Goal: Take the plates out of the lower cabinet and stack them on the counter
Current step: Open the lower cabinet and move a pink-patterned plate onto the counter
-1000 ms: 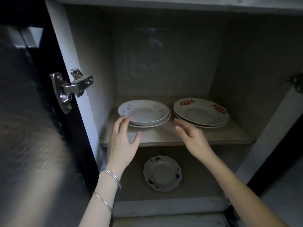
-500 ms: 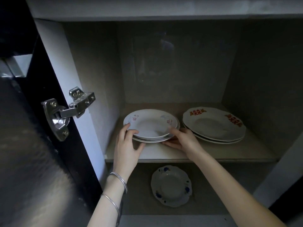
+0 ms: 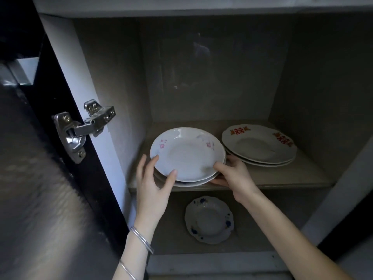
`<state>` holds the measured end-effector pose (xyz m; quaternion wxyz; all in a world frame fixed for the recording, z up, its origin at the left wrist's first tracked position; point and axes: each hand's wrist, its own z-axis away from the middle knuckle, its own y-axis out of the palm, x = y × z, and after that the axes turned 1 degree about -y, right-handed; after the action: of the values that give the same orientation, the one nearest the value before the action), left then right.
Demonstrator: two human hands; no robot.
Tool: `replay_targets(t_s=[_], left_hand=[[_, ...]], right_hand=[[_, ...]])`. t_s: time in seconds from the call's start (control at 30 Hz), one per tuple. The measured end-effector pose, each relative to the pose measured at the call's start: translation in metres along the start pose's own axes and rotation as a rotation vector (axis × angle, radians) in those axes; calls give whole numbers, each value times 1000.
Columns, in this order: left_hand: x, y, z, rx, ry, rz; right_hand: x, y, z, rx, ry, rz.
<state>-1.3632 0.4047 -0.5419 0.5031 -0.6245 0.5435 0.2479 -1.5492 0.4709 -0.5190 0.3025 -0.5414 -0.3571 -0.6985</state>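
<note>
Now both hands point(image 3: 153, 186) point(image 3: 236, 176) grip two pink-flowered plates point(image 3: 187, 154) (stacked).

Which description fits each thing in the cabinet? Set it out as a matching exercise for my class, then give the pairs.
Things:
1. pink-flower plates
2. red-pattern plates
3. blue-flower plate
4. hinge

Descriptions:
A. alone on the cabinet floor
B. on the open door at left
C. held by both hands at the shelf's front
D. stacked untouched on the shelf's right

Pairs: 1-C, 2-D, 3-A, 4-B
</note>
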Motion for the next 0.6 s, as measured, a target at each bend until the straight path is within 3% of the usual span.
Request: replay_targets(t_s=[0.3, 0.6], left_hand=[[-9, -4, 32, -3, -92, 65], [-21, 1, 63, 6, -190, 127]], right_hand=[[-10, -22, 49, -31, -73, 155], [-38, -48, 79, -95, -120, 55]])
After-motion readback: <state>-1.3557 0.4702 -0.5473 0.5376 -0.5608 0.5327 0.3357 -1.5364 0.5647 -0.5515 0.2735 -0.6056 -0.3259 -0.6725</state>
